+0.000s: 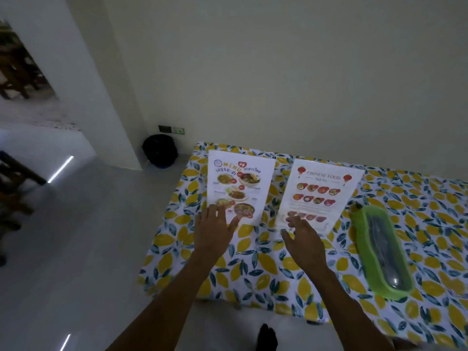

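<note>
Two printed menu sheets lie side by side on a table with a lemon-pattern cloth [253,269]. The left menu [239,181] shows Thai dishes; my left hand [215,230] reaches over its near edge with straight, spread fingers. The right sheet, a Chinese food menu [320,196], has my right hand [302,239] at its near left corner, fingers loosely extended. Neither hand grips anything. Whether the fingertips touch the paper cannot be told.
A long green plastic container [379,249] with a clear lid and cutlery inside lies on the cloth to the right. A black bin [160,150] stands on the floor by the wall. Dark wooden furniture [15,183] is at far left. The table backs against the wall.
</note>
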`<control>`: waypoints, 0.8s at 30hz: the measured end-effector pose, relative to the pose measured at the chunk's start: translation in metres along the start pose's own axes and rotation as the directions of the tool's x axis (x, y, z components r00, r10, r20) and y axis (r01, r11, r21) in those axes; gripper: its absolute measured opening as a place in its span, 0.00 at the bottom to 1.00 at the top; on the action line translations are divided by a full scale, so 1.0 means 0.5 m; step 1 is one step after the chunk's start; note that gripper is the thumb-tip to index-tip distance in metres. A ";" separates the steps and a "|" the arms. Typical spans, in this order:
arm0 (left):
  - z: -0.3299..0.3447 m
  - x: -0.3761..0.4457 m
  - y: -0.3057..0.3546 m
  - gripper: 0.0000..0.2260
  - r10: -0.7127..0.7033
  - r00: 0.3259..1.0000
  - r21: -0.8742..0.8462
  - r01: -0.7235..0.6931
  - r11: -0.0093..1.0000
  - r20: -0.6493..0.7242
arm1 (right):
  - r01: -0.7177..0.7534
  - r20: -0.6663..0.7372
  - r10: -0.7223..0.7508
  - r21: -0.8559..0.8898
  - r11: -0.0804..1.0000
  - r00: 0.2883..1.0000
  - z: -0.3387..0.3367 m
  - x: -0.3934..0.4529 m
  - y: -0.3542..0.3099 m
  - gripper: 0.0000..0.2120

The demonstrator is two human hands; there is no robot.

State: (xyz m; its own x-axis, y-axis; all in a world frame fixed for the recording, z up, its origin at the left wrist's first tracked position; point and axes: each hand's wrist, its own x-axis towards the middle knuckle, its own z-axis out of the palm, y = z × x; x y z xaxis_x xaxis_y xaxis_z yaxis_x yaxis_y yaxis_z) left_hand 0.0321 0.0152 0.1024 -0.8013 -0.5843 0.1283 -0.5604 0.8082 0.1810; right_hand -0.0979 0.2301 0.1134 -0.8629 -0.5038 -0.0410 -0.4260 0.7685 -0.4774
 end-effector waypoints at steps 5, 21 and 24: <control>-0.002 -0.019 -0.055 0.31 -0.045 0.998 -0.064 0.042 0.997 -0.046 | 0.042 0.007 -0.041 -0.032 0.999 0.999 0.027 -0.004 -0.039 0.17; 0.064 0.069 -0.112 0.32 -0.164 0.983 0.021 0.163 0.986 0.083 | -0.087 0.129 0.066 0.166 0.982 0.989 0.100 0.111 -0.038 0.18; 0.074 0.107 -0.109 0.30 -0.198 0.965 -0.001 0.201 0.980 0.171 | -0.107 0.154 0.078 0.191 0.976 0.985 0.113 0.146 -0.034 0.20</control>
State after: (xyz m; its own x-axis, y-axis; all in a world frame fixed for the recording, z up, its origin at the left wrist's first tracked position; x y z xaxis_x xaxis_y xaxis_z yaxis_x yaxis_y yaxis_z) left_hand 0.0120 -0.0571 0.0633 -0.6983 -0.7115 -0.0787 -0.7099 0.6742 0.2039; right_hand -0.1385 0.1578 0.0689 -0.8413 -0.4971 -0.2122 -0.2719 0.7286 -0.6287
